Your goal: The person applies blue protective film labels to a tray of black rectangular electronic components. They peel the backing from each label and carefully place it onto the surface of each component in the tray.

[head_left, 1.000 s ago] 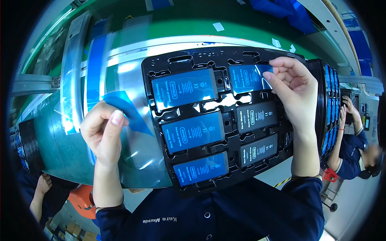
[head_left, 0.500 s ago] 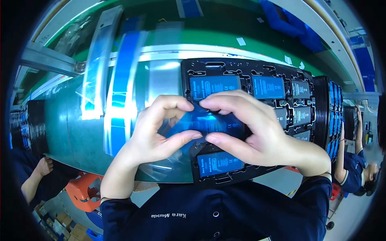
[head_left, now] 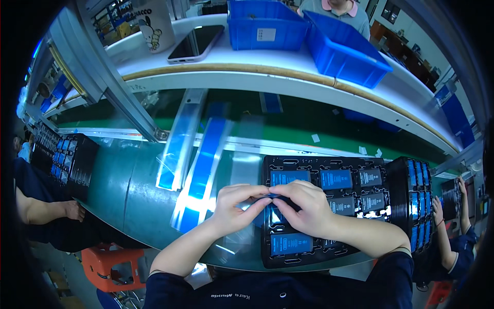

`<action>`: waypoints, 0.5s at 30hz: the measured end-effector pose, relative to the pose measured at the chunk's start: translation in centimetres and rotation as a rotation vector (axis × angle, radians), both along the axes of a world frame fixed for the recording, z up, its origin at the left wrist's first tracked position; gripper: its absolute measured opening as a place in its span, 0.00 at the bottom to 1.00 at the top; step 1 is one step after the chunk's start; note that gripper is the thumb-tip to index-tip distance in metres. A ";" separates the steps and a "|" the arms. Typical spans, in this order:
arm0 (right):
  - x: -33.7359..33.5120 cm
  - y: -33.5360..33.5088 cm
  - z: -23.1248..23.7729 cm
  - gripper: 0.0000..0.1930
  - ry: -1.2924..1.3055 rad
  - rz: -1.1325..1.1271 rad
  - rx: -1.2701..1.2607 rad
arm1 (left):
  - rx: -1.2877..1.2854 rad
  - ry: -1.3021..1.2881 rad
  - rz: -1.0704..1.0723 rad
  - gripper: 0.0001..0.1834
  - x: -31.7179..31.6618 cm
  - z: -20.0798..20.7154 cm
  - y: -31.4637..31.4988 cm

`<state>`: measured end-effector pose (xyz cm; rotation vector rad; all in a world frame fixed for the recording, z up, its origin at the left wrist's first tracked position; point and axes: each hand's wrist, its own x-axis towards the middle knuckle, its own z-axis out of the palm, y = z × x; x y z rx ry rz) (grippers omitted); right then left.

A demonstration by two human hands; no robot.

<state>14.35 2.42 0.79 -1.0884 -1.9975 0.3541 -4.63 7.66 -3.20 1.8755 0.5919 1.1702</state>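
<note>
My left hand [head_left: 239, 208] and my right hand [head_left: 303, 207] meet over the left part of a black tray [head_left: 325, 163]. Thumb and fingers of each pinch a small piece of blue film [head_left: 269, 195], mostly hidden by the fingertips. Flat batteries lie in the tray's pockets: a blue-wrapped one [head_left: 290, 177] just beyond my hands, another blue one [head_left: 336, 179] to its right, and one [head_left: 292, 244] nearer me. Darker grey batteries [head_left: 370, 177] fill pockets further right. What lies directly under my hands is partly covered.
Left of the tray lie blue film strips [head_left: 207, 157] and a clear strip [head_left: 244, 157]. Loaded trays are stacked at right [head_left: 397, 190] and far left [head_left: 82, 165]. A shelf holds a phone [head_left: 195, 43], cup [head_left: 155, 28] and blue bins [head_left: 267, 26]. Co-workers' hands show on both sides.
My view has tilted up, bringing the shelf into sight. My hands have come closer together, and the blue film that showed widely between them is now mostly hidden by the fingers.
</note>
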 end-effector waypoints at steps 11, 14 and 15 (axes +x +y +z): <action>0.1 -0.2 -0.4 0.10 -0.033 -0.036 0.160 | 0.048 0.091 -0.122 0.05 -0.7 0.5 0.8; 0.3 -0.3 -0.3 0.09 -0.105 0.007 0.215 | -0.148 0.134 -0.225 0.07 -1.6 0.2 1.5; 0.3 -0.3 -0.2 0.09 -0.131 0.026 0.229 | -0.239 0.149 -0.263 0.08 -1.9 0.1 1.7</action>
